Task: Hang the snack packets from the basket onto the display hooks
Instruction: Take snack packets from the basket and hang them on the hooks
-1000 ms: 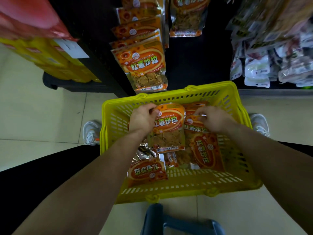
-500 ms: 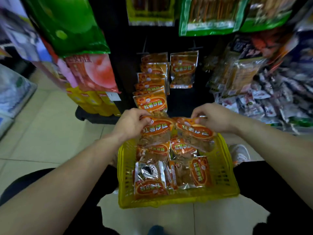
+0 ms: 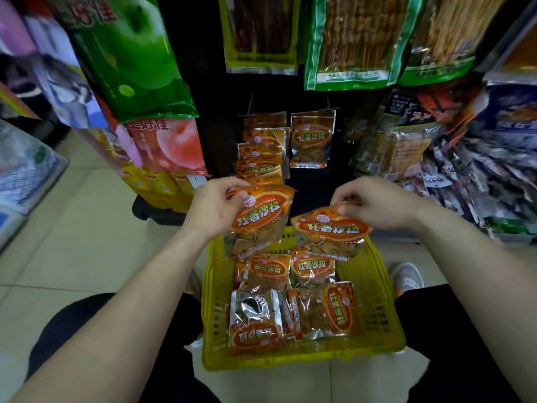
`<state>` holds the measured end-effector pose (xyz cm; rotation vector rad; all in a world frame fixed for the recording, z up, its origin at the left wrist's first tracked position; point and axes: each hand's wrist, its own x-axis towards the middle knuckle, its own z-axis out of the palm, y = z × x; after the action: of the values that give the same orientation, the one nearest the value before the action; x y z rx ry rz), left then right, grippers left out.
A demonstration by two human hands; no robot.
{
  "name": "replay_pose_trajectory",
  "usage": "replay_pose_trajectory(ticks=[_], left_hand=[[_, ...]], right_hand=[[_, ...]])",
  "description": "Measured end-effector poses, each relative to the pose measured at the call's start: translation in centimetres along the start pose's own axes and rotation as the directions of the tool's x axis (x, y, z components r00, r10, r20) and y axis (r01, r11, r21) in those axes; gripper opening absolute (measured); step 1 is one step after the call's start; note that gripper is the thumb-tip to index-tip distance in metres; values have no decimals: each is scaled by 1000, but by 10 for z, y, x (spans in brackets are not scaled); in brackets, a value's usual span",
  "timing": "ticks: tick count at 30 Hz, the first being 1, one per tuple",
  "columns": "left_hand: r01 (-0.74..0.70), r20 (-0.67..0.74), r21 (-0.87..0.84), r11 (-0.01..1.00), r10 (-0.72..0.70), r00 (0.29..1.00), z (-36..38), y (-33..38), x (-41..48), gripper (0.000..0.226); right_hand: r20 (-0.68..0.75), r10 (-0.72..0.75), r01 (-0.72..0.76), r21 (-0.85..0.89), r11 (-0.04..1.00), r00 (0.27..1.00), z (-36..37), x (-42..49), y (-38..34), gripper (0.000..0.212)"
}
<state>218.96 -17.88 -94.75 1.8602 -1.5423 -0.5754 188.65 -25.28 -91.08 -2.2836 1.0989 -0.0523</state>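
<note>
Left hand (image 3: 213,209) pinching an orange snack packet (image 3: 260,218) by its top left corner, packet upright and tilted right, right hand (image 3: 374,203) pinching a second packet (image 3: 331,228) by its top edge, long axis left-right, both above the far end of the yellow basket (image 3: 377,324), more packets (image 3: 296,303) lying inside, hung packets (image 3: 263,155) on the far hooks.

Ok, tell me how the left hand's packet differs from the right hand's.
The left-hand packet hangs higher and steeper, gripped by the left hand; the right-hand packet sits lower and flatter, pinched by the right hand. Both share the orange label, above the basket.
</note>
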Motion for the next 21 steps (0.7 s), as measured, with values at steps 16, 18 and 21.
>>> replay_pose_trajectory(ticks=[16,18,21], left_hand=[[25,285,-364,931,85,955,30,30,24,18],[18,281,-349,937,86,956,29,33,24,19],[31,267,-368,929,73,961,29,39,22,17]], right_hand=[[-424,-72,104,52,993,903,16,36,-10,9],[-397,-15,56,91,994,918,16,38,-10,7],[-427,65,16,183,983,902,16,41,-9,8]])
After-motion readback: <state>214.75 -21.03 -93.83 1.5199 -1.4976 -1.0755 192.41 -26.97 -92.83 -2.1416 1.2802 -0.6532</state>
